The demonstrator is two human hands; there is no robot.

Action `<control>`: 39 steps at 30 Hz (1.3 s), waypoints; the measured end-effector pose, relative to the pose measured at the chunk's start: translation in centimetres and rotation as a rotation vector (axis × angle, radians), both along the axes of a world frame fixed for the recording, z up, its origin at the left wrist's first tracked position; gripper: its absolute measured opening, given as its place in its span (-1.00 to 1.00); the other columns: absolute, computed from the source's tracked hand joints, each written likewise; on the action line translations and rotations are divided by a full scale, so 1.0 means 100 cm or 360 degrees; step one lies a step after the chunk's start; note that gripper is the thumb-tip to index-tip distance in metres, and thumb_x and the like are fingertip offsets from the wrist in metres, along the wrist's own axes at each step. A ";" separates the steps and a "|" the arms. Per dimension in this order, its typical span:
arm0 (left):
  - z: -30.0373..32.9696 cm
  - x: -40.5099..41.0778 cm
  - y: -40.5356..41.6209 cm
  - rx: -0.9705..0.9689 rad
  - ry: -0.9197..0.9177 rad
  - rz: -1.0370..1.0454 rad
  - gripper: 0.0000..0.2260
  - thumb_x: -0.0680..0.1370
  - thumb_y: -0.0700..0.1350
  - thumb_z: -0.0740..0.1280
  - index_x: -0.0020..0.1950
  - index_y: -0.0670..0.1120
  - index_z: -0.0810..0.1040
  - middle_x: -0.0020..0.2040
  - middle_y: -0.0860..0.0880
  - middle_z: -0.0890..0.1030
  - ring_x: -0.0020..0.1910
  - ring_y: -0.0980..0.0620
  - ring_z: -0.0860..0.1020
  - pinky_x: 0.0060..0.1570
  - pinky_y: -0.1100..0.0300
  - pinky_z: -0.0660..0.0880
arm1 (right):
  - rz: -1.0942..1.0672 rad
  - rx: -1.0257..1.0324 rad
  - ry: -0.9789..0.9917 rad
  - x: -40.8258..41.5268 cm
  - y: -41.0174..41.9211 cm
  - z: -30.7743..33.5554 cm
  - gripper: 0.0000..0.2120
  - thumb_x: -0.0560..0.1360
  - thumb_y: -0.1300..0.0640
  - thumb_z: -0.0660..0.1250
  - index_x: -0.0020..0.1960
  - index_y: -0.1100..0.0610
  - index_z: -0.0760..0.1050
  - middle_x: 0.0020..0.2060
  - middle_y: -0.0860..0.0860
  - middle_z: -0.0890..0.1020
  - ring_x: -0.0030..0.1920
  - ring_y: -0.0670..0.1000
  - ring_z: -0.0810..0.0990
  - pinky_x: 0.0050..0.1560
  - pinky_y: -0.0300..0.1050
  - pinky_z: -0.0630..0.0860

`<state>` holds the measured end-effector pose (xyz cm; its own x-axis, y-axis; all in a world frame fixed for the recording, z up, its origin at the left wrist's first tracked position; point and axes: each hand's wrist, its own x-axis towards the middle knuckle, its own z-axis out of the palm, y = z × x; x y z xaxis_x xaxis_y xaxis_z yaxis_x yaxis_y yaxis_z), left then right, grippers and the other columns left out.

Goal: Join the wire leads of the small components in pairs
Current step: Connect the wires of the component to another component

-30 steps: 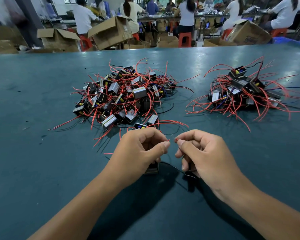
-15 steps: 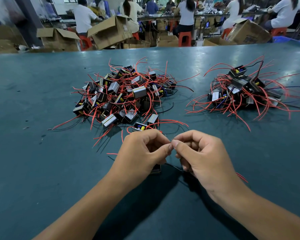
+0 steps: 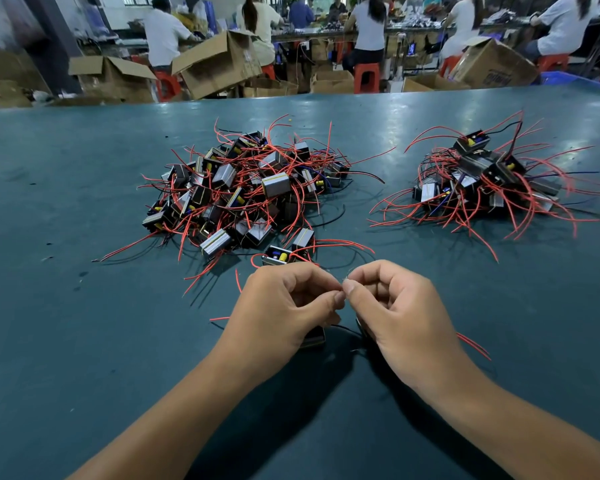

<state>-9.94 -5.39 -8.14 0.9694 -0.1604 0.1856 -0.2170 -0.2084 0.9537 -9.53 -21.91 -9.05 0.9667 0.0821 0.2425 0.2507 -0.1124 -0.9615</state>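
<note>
My left hand (image 3: 284, 306) and my right hand (image 3: 399, 313) meet thumb to thumb over the green table (image 3: 84, 341), each pinching thin wire leads (image 3: 343, 281) at the point where the fingertips touch. A small black component (image 3: 314, 337) shows under my left hand, and a red lead (image 3: 473, 346) trails out to the right of my right hand. A second component under my right hand is mostly hidden. A large pile of components with red and black leads (image 3: 246, 188) lies just beyond my hands. A smaller pile (image 3: 482, 181) lies at the right.
Two loose components (image 3: 284, 251) sit between the large pile and my hands. Cardboard boxes (image 3: 219, 64) stand beyond the table's far edge. Several people sit on red stools at benches in the background.
My two hands have closed the small gap between them, so the thumbs now touch at the wire ends. They have also shifted slightly away from me.
</note>
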 end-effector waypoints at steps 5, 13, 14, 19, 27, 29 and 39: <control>0.000 0.000 0.000 -0.0024 0.0033 0.0012 -0.94 0.51 -0.26 0.48 -0.12 -0.12 0.69 -0.25 -0.11 0.71 -0.30 0.02 0.66 -0.19 0.13 0.62 | -0.0015 -0.0048 -0.0038 -0.001 0.000 0.000 -0.87 0.52 0.21 0.41 -0.19 0.06 0.57 -0.43 0.00 0.61 -0.50 -0.17 0.34 -0.48 -0.33 0.26; 0.015 0.000 0.009 0.0407 -0.0358 0.0209 -0.95 0.49 0.00 0.41 -0.09 0.06 0.64 -0.21 0.08 0.65 -0.25 0.06 0.61 -0.22 0.22 0.53 | 0.0029 -0.0278 -0.0190 -0.002 -0.004 0.002 -0.88 0.52 0.14 0.40 -0.18 0.03 0.54 -0.43 0.02 0.55 -0.43 -0.14 0.37 -0.41 -0.19 0.33; 0.019 -0.001 0.009 0.0535 -0.0456 0.0182 -0.94 0.51 0.02 0.41 -0.09 0.06 0.64 -0.19 0.11 0.63 -0.22 0.06 0.58 -0.22 0.29 0.47 | 0.0035 -0.0316 -0.0225 -0.003 -0.004 0.003 -0.89 0.52 0.13 0.40 -0.18 0.02 0.54 -0.42 0.02 0.55 -0.44 -0.14 0.38 -0.42 -0.20 0.33; 0.023 -0.001 0.008 0.0684 -0.0431 0.0061 -0.85 0.59 0.00 0.38 -0.16 0.00 0.61 -0.27 0.11 0.54 -0.34 0.08 0.44 -0.33 0.24 0.34 | 0.0082 -0.0390 -0.0311 -0.007 -0.005 0.008 -0.90 0.51 0.18 0.40 -0.15 0.01 0.55 -0.39 -0.03 0.58 -0.43 -0.01 0.44 -0.40 -0.19 0.38; 0.026 -0.002 0.001 0.0493 -0.0104 0.0126 -0.76 0.57 -0.12 0.39 -0.30 -0.08 0.56 -0.52 0.15 0.39 -0.52 0.20 0.29 -0.45 0.33 0.22 | 0.0113 -0.0413 -0.0372 -0.008 -0.004 0.007 -0.90 0.51 0.25 0.41 -0.14 0.09 0.54 -0.37 0.03 0.57 -0.38 0.06 0.48 -0.39 -0.17 0.41; 0.027 -0.002 0.001 0.0512 -0.0087 0.0145 -0.73 0.56 -0.12 0.40 -0.35 -0.06 0.52 -0.55 0.14 0.37 -0.53 0.19 0.28 -0.47 0.33 0.24 | 0.0132 -0.0430 -0.0403 -0.008 -0.005 0.008 -0.90 0.52 0.25 0.39 -0.14 0.10 0.54 -0.36 0.03 0.57 -0.38 0.06 0.49 -0.40 -0.16 0.41; 0.033 0.003 0.031 0.0440 -0.0355 -0.0133 -0.96 0.54 -0.11 0.46 -0.08 0.03 0.68 -0.23 0.10 0.62 -0.32 0.12 0.50 -0.29 0.28 0.45 | 0.0181 -0.0487 -0.0387 -0.002 -0.013 0.010 -0.86 0.52 0.22 0.41 -0.16 0.03 0.53 -0.38 -0.12 0.56 -0.41 -0.18 0.45 -0.38 -0.37 0.35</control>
<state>-9.65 -2.31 -4.79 0.8915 -0.3109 0.3294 -0.4403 -0.4247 0.7910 -9.75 -23.19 -8.07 0.8647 0.2890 0.4109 0.4942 -0.3424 -0.7991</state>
